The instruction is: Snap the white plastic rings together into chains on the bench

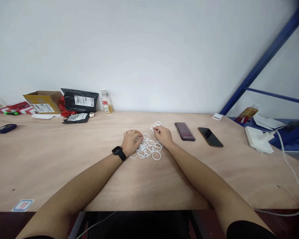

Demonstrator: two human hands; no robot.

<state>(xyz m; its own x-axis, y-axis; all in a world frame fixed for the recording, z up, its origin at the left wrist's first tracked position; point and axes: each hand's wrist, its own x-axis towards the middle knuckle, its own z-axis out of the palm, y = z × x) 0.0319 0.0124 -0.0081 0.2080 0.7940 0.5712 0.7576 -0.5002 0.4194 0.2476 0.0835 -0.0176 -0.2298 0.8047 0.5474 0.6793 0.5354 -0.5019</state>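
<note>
A loose pile of several white plastic rings [149, 144] with small loops lies on the wooden table between my hands. My left hand [132, 141], a black watch on its wrist, curls at the pile's left side. Its thumb and forefinger close together at the edge of one white ring [146, 136]. Just beyond the pile, my right hand [163, 134] pinches a small white ring [152, 128] with thumb and fingertips. Another white ring [158, 123] lies behind those fingers. The fingers partly hide what each hand grips.
Right of my hands lie a phone [185, 131] and a second phone [210, 136]. A white power strip [259, 139] with a cable sits at the right edge. Along the wall stand a bottle [106, 102], a black parcel bag [81, 100] and an open carton [43, 101].
</note>
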